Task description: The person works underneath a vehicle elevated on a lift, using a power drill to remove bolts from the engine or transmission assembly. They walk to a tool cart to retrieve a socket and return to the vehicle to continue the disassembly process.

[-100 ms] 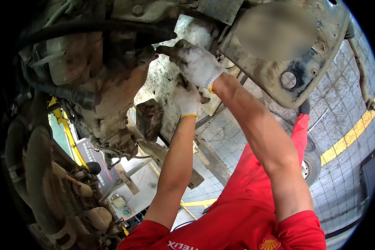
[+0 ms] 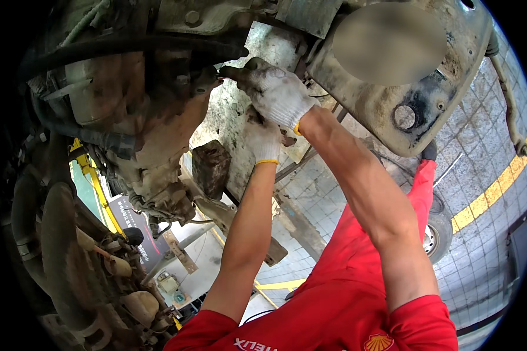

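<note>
My right hand (image 2: 272, 93), in a soiled white knit glove, is closed with its blackened fingertips at a small reddish-tipped piece (image 2: 222, 78) on the edge of the grimy metal housing (image 2: 161, 128); what it grips is unclear. My left hand (image 2: 260, 134), also gloved, is just below it, fingers curled and partly hidden by the right hand, around something I cannot make out. Behind both hands is a bright, stained plate (image 2: 214, 120), with a dark rusty block (image 2: 211, 168) below and left of them.
A dirty metal plate with holes (image 2: 421, 117) hangs at upper right. Thick hoses (image 2: 61, 245) run down the left, near a yellow metal frame (image 2: 96, 181). Below are a tiled floor with yellow lines (image 2: 474, 210) and a wheel (image 2: 436, 234) beside my red-clad legs (image 2: 334, 245).
</note>
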`<state>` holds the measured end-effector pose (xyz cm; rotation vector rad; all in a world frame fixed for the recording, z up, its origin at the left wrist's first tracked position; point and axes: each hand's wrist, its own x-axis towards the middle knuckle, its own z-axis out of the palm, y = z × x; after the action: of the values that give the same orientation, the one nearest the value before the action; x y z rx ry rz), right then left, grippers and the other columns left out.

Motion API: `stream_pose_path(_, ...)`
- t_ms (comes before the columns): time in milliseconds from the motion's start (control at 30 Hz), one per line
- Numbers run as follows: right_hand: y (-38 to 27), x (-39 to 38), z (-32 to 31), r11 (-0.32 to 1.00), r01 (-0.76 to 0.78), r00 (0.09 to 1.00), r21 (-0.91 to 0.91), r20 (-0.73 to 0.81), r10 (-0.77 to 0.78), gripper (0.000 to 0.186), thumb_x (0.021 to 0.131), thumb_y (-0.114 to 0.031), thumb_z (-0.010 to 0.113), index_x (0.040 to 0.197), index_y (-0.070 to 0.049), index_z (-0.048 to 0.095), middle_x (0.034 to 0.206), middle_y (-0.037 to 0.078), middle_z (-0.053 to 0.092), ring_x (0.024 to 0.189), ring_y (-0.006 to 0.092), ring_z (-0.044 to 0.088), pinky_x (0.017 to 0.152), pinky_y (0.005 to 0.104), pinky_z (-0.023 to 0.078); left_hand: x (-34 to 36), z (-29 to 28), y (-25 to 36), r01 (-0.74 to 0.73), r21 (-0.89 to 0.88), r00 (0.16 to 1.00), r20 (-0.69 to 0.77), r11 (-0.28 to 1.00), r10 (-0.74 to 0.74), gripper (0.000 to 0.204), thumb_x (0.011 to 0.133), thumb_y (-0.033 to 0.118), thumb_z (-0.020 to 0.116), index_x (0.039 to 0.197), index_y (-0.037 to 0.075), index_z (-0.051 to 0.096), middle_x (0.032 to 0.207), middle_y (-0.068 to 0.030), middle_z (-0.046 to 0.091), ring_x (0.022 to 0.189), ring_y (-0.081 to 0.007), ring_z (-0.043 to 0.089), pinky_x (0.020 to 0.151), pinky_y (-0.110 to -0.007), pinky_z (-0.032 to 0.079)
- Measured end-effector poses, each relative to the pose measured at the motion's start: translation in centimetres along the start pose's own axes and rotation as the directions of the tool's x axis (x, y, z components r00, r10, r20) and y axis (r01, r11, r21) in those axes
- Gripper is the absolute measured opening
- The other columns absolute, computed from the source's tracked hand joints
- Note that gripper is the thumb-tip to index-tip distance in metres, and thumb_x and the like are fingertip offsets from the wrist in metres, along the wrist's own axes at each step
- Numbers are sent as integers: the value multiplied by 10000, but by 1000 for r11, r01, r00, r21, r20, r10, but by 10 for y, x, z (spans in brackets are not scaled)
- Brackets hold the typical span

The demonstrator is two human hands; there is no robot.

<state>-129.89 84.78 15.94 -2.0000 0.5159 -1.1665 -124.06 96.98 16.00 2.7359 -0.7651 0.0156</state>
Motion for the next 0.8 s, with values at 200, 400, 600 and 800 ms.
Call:
stream_pose_path(200, -31, 19, -23, 963, -248, 929, 103, 308, 206, 294, 960, -241, 564, 1175, -103, 709, 1012, 154, 706, 947, 313, 674, 823, 409, 556, 8, 28, -79, -328, 375, 944, 89, 867, 319, 648, 902, 482, 615, 1391, 61, 552, 1337, -156, 640, 1224, -314, 607, 1012, -417, 475)
stream_pose_path(400, -44, 48, -78, 829, -486, 796, 278, 532, 289, 378, 957, -316, 581, 1024, 39, 693, 848, 258, 692, 790, 400, 683, 738, 464, 538, 7, 16, -50, -287, 509, 951, 252, 811, 178, 660, 943, 510, 538, 1436, 73, 501, 1393, -154, 602, 1268, -294, 576, 1046, -396, 453)
stream_pose_path(600, -66, 63, -78, 959, -277, 808, 53, 554, 203, 413, 986, -331, 554, 995, 53, 706, 945, 261, 701, 919, 422, 687, 858, 468, 564, 6, 16, -53, -304, 466, 949, 221, 831, 223, 645, 957, 496, 523, 1434, 64, 483, 1364, -165, 613, 1218, -311, 605, 1004, -402, 482)
stream_pose_path(800, -58, 36, -80, 699, -664, 725, 265, 459, 514, 375, 1001, -326, 545, 1224, -54, 675, 1089, 245, 708, 1001, 385, 690, 903, 449, 545, 5, 11, -41, -320, 405, 946, 191, 856, 263, 630, 971, 483, 508, 1431, 55, 465, 1335, -176, 624, 1168, -327, 634, 962, -408, 511)
